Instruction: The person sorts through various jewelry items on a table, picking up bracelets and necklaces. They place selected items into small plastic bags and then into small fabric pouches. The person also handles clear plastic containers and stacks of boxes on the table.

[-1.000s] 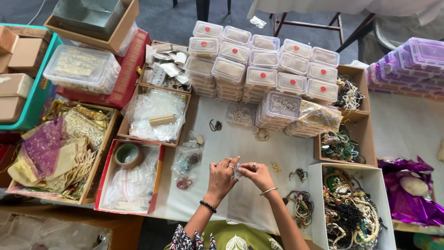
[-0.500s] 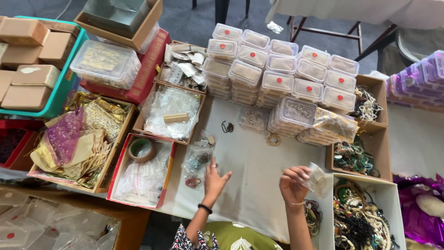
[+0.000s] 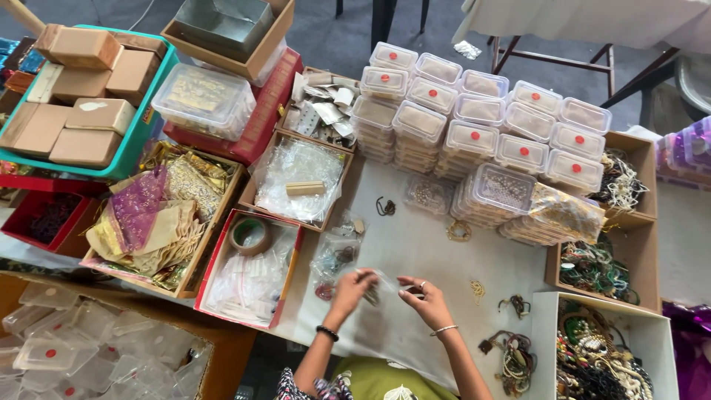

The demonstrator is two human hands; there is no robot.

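My left hand [image 3: 349,287] and my right hand [image 3: 424,300] meet over the white table [image 3: 415,244] near its front edge. Together they pinch a small clear plastic pouch [image 3: 384,285] that holds a dark piece of jewellery. The left wrist wears a black beaded bracelet, the right a thin bangle and a ring. A few clear pouches with jewellery [image 3: 335,255] lie just left of my left hand. Loose pieces of jewellery [image 3: 511,354] lie on the table to the right of my right hand.
Stacks of clear lidded boxes with red dots [image 3: 481,133] fill the back. Left are a red tray of pouches with a tape roll [image 3: 249,235], a box of plastic bags [image 3: 300,181] and a box of fabric pouches [image 3: 159,215]. Boxes of jewellery [image 3: 600,355] stand right.
My right hand came back from the jewellery box on the right to the middle. Both hands are together again on a clear pouch. The view shifted slightly left.
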